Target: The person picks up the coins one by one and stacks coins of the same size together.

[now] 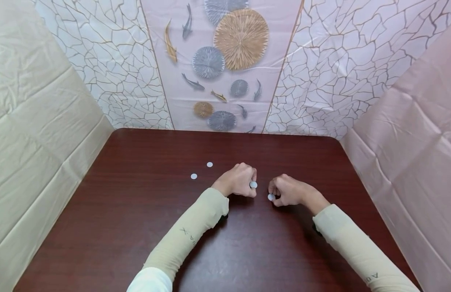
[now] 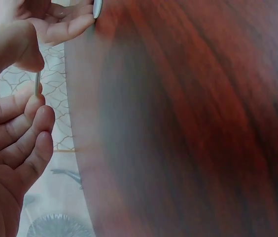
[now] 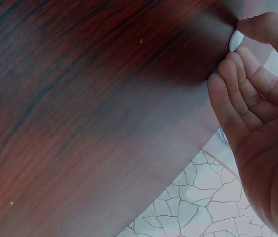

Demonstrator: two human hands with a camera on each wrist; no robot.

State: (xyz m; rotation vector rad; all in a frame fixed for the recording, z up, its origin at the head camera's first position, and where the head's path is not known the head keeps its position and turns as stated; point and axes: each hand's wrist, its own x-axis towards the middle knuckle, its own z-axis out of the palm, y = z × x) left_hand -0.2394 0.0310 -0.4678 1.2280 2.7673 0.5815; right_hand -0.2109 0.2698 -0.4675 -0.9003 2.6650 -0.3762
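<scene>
My left hand [image 1: 240, 180] pinches a small white disc [image 1: 253, 184] by its edges between thumb and fingertips, above the table. In the left wrist view that thin disc [image 2: 37, 83] appears edge-on. To its right, my right hand [image 1: 289, 190] pinches a second white disc [image 1: 271, 197] between thumb and fingers; the right wrist view shows this disc [image 3: 235, 40] tilted near the tabletop. The hands are close together but apart. Two more white discs lie on the table left of my left hand, one farther back [image 1: 209, 164] and one nearer [image 1: 194, 176].
A dark red-brown wooden table [image 1: 112, 227] spans the space below both arms. Behind it hangs a patterned curtain [image 1: 218, 85], with plain pale fabric walls at the left [image 1: 35, 142] and right [image 1: 415, 154].
</scene>
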